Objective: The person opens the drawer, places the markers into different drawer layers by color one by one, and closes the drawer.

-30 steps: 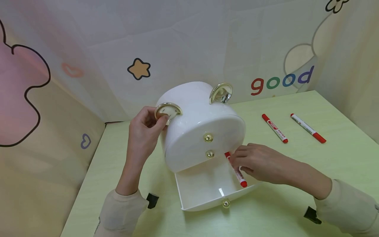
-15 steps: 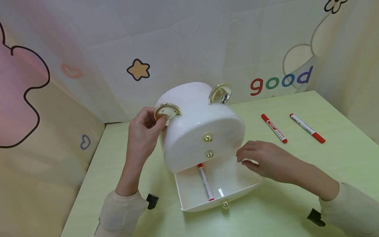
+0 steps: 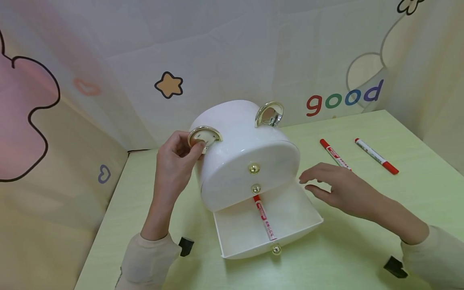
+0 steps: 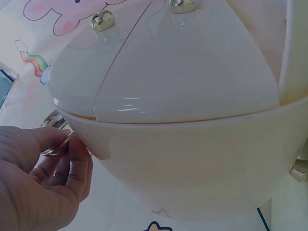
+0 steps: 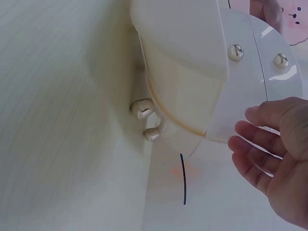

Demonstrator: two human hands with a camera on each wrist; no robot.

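Note:
A white rounded storage box (image 3: 232,121) with gold knobs and two gold ear-shaped pieces stands on the table, its bottom drawer (image 3: 235,231) pulled out. My left hand (image 3: 175,155) pinches the left gold ear (image 3: 204,135) between thumb and fingers; the left wrist view shows that grip at the box's side. Inside the drawer lies a red-capped marker (image 3: 264,217), its far end close under the box front. My right hand (image 3: 338,187) hovers beside the drawer's right side, fingers loosely bent and holding nothing. In the right wrist view its fingertips overlap the box front.
Two more red-and-white markers lie on the table at the right, one (image 3: 333,152) partly behind my right hand and the other (image 3: 377,156) farther right. A printed curtain (image 3: 232,52) closes off the back. Black pieces (image 3: 396,267) stick out from both sleeves.
My right hand has let go of the marker in the drawer and drawn back to the right. The marker rolled left, then back toward the drawer's middle. My left hand stays on the ear.

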